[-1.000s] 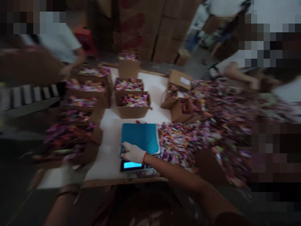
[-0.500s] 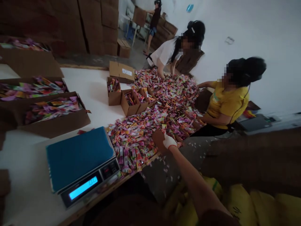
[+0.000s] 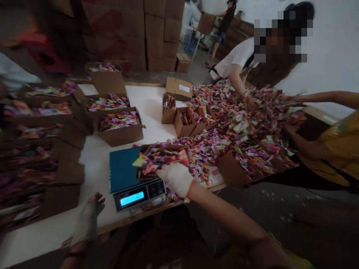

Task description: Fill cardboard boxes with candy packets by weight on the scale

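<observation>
Well, from the head camera, the right hand (image 3: pixel 178 179) wears a white glove and has a tight hold on a little brown box (image 3: pixel 146 176). That box is full of shiny candy packets (image 3: pixel 161 155), and a yellow-green one pokes out at its left end. The box is over the right part of the scale (image 3: pixel 123 168), which has a blue-green top. I can't tell if the box touches the scale or hangs just above it. The scale's small screen (image 3: pixel 132 198) glows bright blue. The left hand (image 3: pixel 88 216) wears a pale glove too; it is let go, with its fingers loose, and it hangs by the front edge of the white table (image 3: pixel 98 183), left of the scale. Farther left, a row of brown boxes (image 3: pixel 64 194) is full of packets. Behind the scale, a bigger box (image 3: pixel 123 136) is full too. To the right of it are some small boxes (image 3: pixel 185 129), and next to them a big messy pile of packets (image 3: pixel 210 144) spreads out. A person in a white top (image 3: pixel 238 56) leans over the pile and reaches into it. A person in a yellow top (image 3: pixel 339 142) reaches in from the right side.
</observation>
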`<state>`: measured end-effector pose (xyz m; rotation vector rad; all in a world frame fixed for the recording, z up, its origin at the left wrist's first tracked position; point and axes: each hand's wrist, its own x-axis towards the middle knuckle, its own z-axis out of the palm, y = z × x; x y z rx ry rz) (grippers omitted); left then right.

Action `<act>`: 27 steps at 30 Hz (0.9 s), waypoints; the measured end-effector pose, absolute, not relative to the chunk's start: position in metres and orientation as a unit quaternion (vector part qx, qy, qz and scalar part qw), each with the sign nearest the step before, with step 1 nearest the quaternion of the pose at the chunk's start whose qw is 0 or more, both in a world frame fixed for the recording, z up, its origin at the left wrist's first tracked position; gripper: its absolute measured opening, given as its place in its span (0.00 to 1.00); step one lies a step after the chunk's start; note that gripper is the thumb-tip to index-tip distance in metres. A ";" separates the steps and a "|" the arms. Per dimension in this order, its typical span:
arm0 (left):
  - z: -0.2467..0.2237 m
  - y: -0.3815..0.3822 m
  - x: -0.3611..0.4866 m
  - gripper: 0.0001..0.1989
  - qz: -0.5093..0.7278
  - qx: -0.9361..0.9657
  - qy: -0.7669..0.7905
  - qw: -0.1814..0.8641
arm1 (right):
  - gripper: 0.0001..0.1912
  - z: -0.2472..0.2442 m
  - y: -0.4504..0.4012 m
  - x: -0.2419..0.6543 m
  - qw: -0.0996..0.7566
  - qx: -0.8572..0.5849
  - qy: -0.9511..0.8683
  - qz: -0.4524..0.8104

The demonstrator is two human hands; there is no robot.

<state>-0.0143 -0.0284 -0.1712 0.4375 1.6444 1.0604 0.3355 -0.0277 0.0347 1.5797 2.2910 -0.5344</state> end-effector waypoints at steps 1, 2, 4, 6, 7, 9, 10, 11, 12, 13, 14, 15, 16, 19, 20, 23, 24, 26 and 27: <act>-0.165 -0.027 -0.012 0.37 0.457 0.187 0.687 0.534 | 0.23 0.027 -0.013 0.315 0.156 0.515 0.821 -0.190; -0.159 -0.026 -0.011 0.38 0.468 0.186 0.683 0.529 | 0.23 0.020 0.000 0.297 0.161 0.489 0.835 -0.193; -0.149 -0.027 -0.009 0.38 0.485 0.187 0.676 0.523 | 0.24 0.008 0.019 0.268 0.173 0.458 0.849 -0.200; -0.141 -0.030 -0.008 0.39 0.498 0.186 0.673 0.515 | 0.27 0.004 0.025 0.255 0.172 0.456 0.852 -0.193; -0.136 -0.033 -0.007 0.40 0.502 0.183 0.673 0.511 | 0.28 0.004 0.025 0.255 0.164 0.459 0.852 -0.190; -0.128 -0.042 -0.004 0.42 0.507 0.174 0.670 0.514 | 0.29 0.009 0.018 0.267 0.119 0.458 0.858 -0.198; -0.124 -0.046 -0.002 0.43 0.509 0.166 0.666 0.519 | 0.28 0.013 0.013 0.278 0.072 0.454 0.863 -0.208; -0.120 -0.050 0.000 0.43 0.510 0.158 0.662 0.526 | 0.25 0.017 0.010 0.290 0.008 0.451 0.865 -0.219; -0.116 -0.054 0.002 0.43 0.510 0.149 0.658 0.533 | 0.23 0.022 0.006 0.304 -0.068 0.452 0.860 -0.227; -0.112 -0.056 0.003 0.43 0.510 0.141 0.656 0.538 | 0.20 0.027 0.005 0.317 -0.142 0.460 0.846 -0.230; -0.109 -0.058 0.003 0.43 0.509 0.136 0.656 0.540 | 0.19 0.031 0.004 0.328 -0.203 0.475 0.825 -0.228; -0.106 -0.058 0.003 0.43 0.508 0.133 0.658 0.540 | 0.19 0.036 0.004 0.337 -0.246 0.493 0.803 -0.226; -0.104 -0.058 0.003 0.44 0.507 0.131 0.660 0.539 | 0.19 0.041 0.005 0.341 -0.272 0.511 0.783 -0.228; -0.101 -0.054 -0.001 0.43 0.505 0.129 0.666 0.534 | 0.24 0.055 0.009 0.331 -0.277 0.531 0.756 -0.266; -0.100 -0.053 -0.002 0.42 0.505 0.130 0.668 0.531 | 0.28 0.059 0.011 0.322 -0.259 0.529 0.758 -0.281; -0.101 -0.052 -0.005 0.40 0.507 0.139 0.666 0.529 | 0.39 0.071 0.018 0.288 -0.161 0.528 0.777 -0.302; -0.101 -0.053 -0.007 0.39 0.508 0.141 0.664 0.530 | 0.41 0.073 0.020 0.278 -0.126 0.533 0.781 -0.302; -0.102 -0.056 -0.009 0.39 0.511 0.140 0.664 0.527 | 0.44 0.073 0.024 0.263 -0.066 0.549 0.779 -0.295; -0.103 -0.057 -0.011 0.39 0.512 0.139 0.665 0.525 | 0.46 0.070 0.026 0.257 -0.043 0.557 0.777 -0.290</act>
